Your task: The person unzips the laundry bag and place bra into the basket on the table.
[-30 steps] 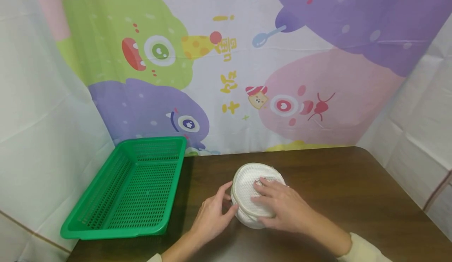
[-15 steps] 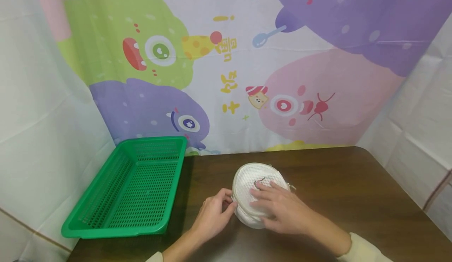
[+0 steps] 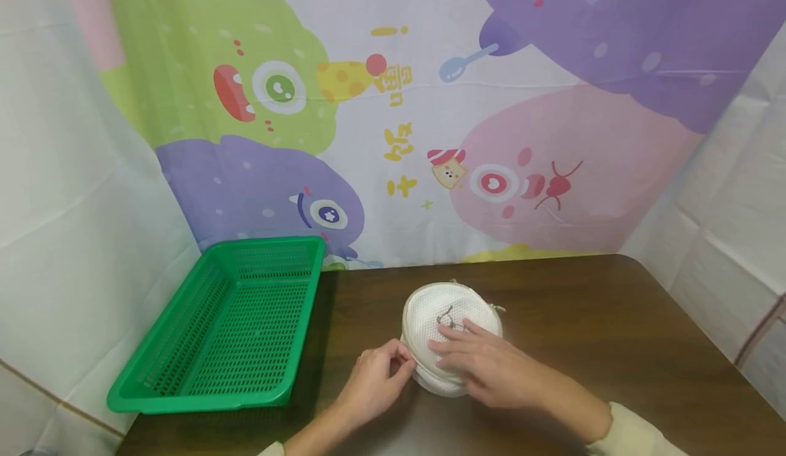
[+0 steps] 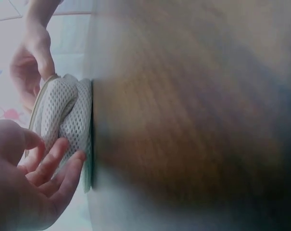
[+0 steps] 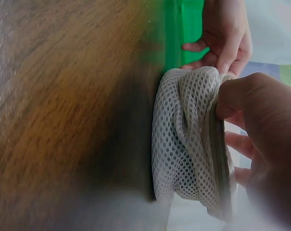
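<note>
A round white mesh laundry bag (image 3: 439,306) with a zipped rim and a small stitched mark on top sits on the brown table. My left hand (image 3: 376,381) pinches the bag's rim at its left side between thumb and index finger, the other fingers curling loosely, as the right wrist view also shows. Whatever small part lies under those fingertips is hidden. Across the top of the bag rests my right hand (image 3: 497,367), fingers extended and thumb against the near rim. In the left wrist view the bag's mesh side (image 4: 63,106) is folded and slightly squashed.
A green plastic basket (image 3: 297,347) with slotted walls stands at the table's left. Behind the table (image 3: 589,319) hangs a cloth printed with cartoon monsters (image 3: 417,237). White sheets (image 3: 724,224) flank both sides.
The bag has turned a little counterclockwise under my right hand, bringing its stitched mark and right-hand tab into view. My left thumb and index finger have closed together at the rim.
</note>
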The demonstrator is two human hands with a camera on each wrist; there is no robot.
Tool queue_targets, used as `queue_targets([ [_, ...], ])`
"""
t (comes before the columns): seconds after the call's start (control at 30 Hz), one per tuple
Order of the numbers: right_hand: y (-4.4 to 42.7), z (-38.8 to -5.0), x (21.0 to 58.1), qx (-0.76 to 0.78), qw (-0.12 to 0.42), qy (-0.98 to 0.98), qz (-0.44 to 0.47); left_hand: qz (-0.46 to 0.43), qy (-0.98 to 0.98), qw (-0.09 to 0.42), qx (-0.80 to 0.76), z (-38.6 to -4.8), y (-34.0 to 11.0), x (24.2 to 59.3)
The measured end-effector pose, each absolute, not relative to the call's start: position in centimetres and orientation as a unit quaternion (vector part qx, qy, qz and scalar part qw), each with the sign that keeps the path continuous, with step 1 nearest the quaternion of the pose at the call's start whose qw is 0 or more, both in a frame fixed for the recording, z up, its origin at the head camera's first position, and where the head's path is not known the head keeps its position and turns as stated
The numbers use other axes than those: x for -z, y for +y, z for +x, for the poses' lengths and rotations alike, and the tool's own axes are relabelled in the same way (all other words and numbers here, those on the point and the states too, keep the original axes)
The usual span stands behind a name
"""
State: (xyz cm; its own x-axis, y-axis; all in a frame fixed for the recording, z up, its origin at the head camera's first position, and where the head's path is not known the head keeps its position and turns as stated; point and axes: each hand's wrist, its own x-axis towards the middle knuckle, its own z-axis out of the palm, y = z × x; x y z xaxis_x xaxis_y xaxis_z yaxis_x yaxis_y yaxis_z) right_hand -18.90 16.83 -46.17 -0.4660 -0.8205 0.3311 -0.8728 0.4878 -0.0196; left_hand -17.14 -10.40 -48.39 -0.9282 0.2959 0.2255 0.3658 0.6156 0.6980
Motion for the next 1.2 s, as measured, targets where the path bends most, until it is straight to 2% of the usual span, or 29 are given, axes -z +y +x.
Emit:
queue_targets([
  [0.33,17.8,-19.9,46.6,-0.120,0.178,-0.836,0.505,-0.222,-0.896,0.042,0.382,-16.3,-10.2,48.4],
  [0.53,18.1,-19.9,46.2,-0.124,0.174,-0.838,0.502,-0.224,-0.896,0.056,0.380,-16.3,-10.1,48.2],
  [0.8,18.8,-20.1,45.1,-0.148,0.197,-0.835,0.491,-0.141,-0.875,0.136,0.443,-17.6,-10.7,47.5],
  [0.9,18.8,-20.2,44.8,-0.145,0.210,-0.829,0.497,-0.121,-0.870,0.150,0.454,-18.2,-11.0,47.4],
  [1.03,18.8,-20.1,44.6,-0.135,0.207,-0.830,0.501,-0.114,-0.874,0.140,0.451,-18.8,-11.3,47.4],
  [1.2,18.9,-20.0,44.5,-0.130,0.180,-0.838,0.499,-0.146,-0.878,0.086,0.447,-19.1,-11.5,47.9],
])
